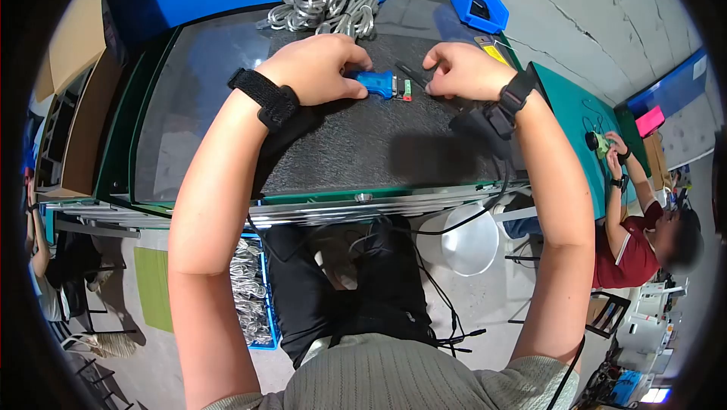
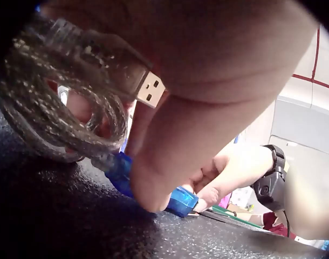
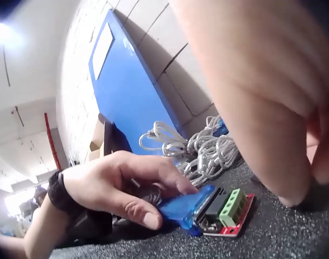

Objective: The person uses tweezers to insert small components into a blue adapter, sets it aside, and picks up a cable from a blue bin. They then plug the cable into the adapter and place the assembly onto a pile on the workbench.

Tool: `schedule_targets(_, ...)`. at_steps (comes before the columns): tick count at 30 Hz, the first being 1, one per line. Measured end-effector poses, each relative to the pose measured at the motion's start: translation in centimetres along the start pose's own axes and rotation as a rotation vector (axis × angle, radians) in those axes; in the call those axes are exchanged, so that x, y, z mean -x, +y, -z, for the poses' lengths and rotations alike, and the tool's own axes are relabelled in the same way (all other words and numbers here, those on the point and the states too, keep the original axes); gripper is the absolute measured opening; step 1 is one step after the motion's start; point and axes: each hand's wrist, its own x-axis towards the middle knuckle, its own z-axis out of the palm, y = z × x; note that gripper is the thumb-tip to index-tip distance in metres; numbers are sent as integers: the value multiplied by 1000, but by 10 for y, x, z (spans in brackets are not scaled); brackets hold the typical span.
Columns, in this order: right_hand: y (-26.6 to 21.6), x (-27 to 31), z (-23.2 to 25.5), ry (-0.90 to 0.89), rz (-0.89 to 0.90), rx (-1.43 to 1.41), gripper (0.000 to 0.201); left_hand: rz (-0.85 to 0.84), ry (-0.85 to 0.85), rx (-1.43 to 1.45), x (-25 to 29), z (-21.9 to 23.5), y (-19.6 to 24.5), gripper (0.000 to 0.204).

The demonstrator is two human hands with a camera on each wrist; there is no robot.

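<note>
A blue connector [image 1: 372,83] lies low over the dark mat, its clear cable coiled beside the left hand [image 1: 318,69]. That hand grips the connector's body between thumb and fingers, as the right wrist view also shows at the blue shell [image 3: 189,210]. Plugged onto its end is a small red board with a green terminal block [image 3: 233,208]. To the right, the right hand [image 1: 473,71] is bent down with its fingertips at the mat, by one end of a thin dark stick-like tool [image 1: 410,73]. Whether the fingers pinch the tool is hidden.
Coiled clear cables with blue connectors [image 1: 326,1] lie at the back of the table. A blue bin [image 1: 478,3] stands at the back right, near a yellow-labelled item [image 1: 492,50]. Below are a crate of cables [image 1: 251,289] and a white bucket [image 1: 469,240]. Another person sits at right.
</note>
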Motion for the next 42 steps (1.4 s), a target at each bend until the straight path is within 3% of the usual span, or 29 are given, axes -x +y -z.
schedule_targets(3,8,-7,12,45,-79,-231,37,-55,49,52,0,-3,0,41)
schedule_targets(5,14,-16,23,78,14,-450,35,-169,143,96,0,-5,2,37)
schedule_targets(6,21,-18,24,160,56,-689,28,-162,150,299,-4,-5,2,35)
schedule_targets(9,25,-21,11,243,188,-962,29,-29,123,921,-1,9,19,29)
schedule_targets(13,40,-26,-9,254,362,-1068,29,72,166,1052,-4,12,19,31)
schedule_targets(16,32,-18,-10,213,390,-1260,28,156,179,784,-9,-4,23,27)
schedule_targets(17,35,-19,-14,209,389,-1270,28,12,308,532,-14,-14,19,27)
schedule_targets(19,37,-22,-20,125,363,-1207,29,-179,250,190,-15,-7,21,30)
schedule_targets(23,30,-21,-26,108,303,-1106,24,-45,204,139,-9,-7,28,36)
schedule_targets(27,25,-16,-24,136,324,-1228,29,26,85,135,-7,-7,27,36)
schedule_targets(29,22,-14,-26,228,343,-1184,25,96,90,149,-8,-9,28,34)
schedule_targets(31,25,-10,-26,429,481,-852,19,119,91,146,-9,-9,32,33)
schedule_targets(35,25,-5,-20,380,464,-664,18,146,119,149,-8,-11,32,33)
schedule_targets(42,24,-8,-23,290,487,-648,15,129,141,132,-6,-12,31,33)
